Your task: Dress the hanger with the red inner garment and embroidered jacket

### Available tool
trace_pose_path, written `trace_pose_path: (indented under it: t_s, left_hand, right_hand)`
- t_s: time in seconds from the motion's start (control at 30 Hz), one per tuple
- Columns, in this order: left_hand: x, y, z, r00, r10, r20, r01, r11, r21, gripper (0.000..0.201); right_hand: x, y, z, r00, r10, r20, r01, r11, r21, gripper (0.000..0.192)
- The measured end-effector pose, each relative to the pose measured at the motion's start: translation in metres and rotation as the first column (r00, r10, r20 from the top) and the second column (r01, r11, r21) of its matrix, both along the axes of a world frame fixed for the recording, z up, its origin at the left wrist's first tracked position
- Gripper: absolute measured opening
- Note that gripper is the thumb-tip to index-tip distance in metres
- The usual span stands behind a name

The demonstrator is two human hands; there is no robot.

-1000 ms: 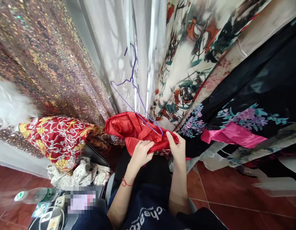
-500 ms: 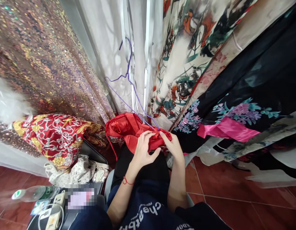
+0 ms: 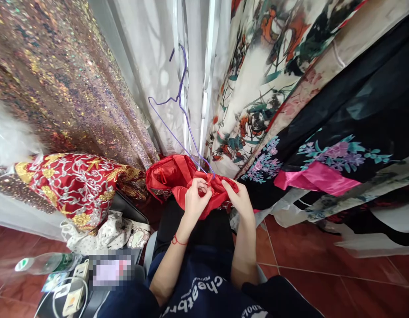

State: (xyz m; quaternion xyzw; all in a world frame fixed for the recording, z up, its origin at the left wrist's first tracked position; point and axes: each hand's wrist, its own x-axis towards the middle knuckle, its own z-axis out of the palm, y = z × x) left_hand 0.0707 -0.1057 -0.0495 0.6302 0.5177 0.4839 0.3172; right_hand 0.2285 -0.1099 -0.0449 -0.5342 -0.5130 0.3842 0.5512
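Your left hand (image 3: 196, 198) pinches red garment (image 3: 181, 170), fingers curled; right hand (image 3: 239, 199) clasps its edge; purple hanger (image 3: 179, 97) beyond fingertips.

We hold red garment (image 3: 181, 180), satiny, creased, loosely bunched, edges crumpled; purple wire hanger (image 3: 179, 98) slants up from it, hook uppermost, lower corner against garment.

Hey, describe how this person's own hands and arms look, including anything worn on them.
The left hand and right hand wear no gloves. A thin red cord bracelet circles the left wrist; nothing shows on the right one. Both forearms are uncovered by sleeves. The navy-blue fabric top carries white lettering across its front.
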Motion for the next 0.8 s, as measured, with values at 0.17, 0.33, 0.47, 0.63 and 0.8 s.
trace_pose_path:
  t_s: [0.17, 0.33, 0.47, 0.63, 0.8]
  left_hand:
    - [-0.014, 0.008, -0.021, 0.988, 0.064, -0.141, -0.095, 0.970, -0.225, 0.019]
    - [-0.025, 0.019, -0.037, 0.992, 0.051, -0.113, -0.083, 0.949, -0.305, 0.010]
    - [-0.045, 0.021, -0.027, 0.984, 0.113, -0.139, -0.147, 0.954, -0.260, 0.016]
    - [-0.048, 0.001, 0.005, 0.986, 0.054, -0.159, -0.047, 0.998, 0.049, 0.017]
    - [-0.006, -0.024, 0.000, 0.886, -0.212, -0.412, 0.284, 0.951, 0.121, 0.075]
  right_hand:
    - [-0.003, -0.002, -0.004, 0.995, -0.050, -0.082, 0.047, 0.998, -0.047, 0.039]
    - [0.000, -0.003, -0.002, 0.995, -0.068, -0.074, 0.066, 0.997, -0.031, 0.038]
    - [0.001, 0.000, 0.000, 0.994, -0.096, -0.054, 0.094, 0.995, -0.032, 0.040]
    - [-0.003, 0.000, -0.002, 0.993, -0.115, -0.040, 0.115, 0.993, -0.018, 0.039]
    - [-0.009, -0.001, 0.005, 0.988, -0.143, -0.058, 0.144, 0.990, 0.001, 0.038]
